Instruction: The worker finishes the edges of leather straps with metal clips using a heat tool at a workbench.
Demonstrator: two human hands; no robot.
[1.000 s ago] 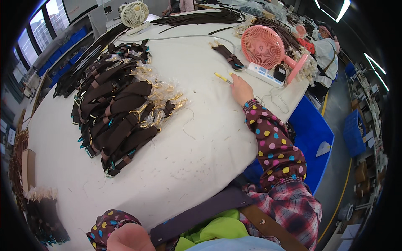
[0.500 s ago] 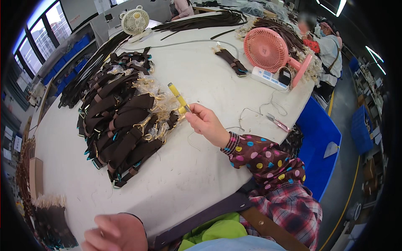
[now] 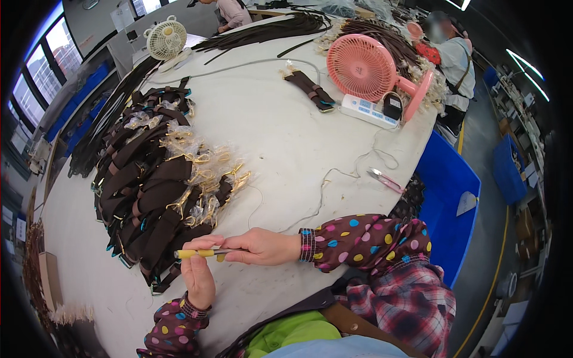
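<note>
A slim yellow pen-shaped tool (image 3: 184, 254) with a metal part lies level between my two hands above the near side of the table. My right hand (image 3: 261, 246) pinches its metal end. From below, my left hand (image 3: 200, 279) closes fingers and thumb around the yellow body. A smaller yellow piece shows under the right fingertips; its kind I cannot tell. Just beyond my left hand lies a heap of dark brown straps (image 3: 156, 185) with gold clasps and clear plastic wrapping.
Pink-handled thread snips (image 3: 385, 179) lie at right on the white table (image 3: 268, 152). Behind them are a power strip (image 3: 369, 112), a pink fan (image 3: 363, 67) and a small strap bundle (image 3: 309, 89). A blue bin (image 3: 450, 203) stands beside the table; a co-worker (image 3: 452, 59) is at far right.
My right hand has brought the yellow tool down and left, turning it level. My left hand has come up from the lower edge and taken hold of it. The whole view has shifted slightly.
</note>
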